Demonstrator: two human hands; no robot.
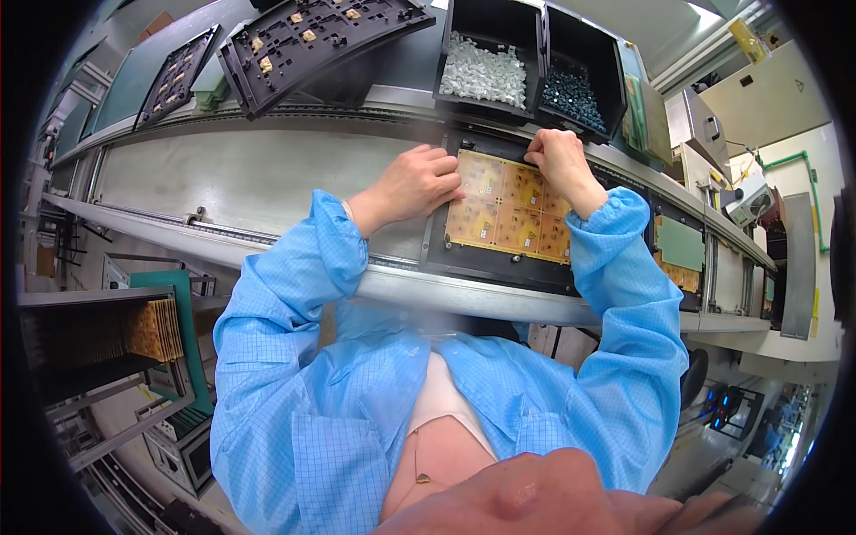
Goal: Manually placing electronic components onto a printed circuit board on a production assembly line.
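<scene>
A yellow circuit board panel, marked into several sections, lies flat in a black carrier tray in front of me. My left hand is at the panel's left edge, its fingers curled in and their tips close to the board. Whether anything is in those fingers is hidden. Over the panel's far right part is my right hand, thumb and fingertips pinched together near the far edge. What they pinch is too small to make out. My right hand and sleeve cover part of the panel's right side.
Beyond the rail stand a black bin of clear white plastic pieces and a bin of dark blue pieces. A black fixture plate leans at the far left. Another carrier with a green sheet sits right; a board rack stands lower left.
</scene>
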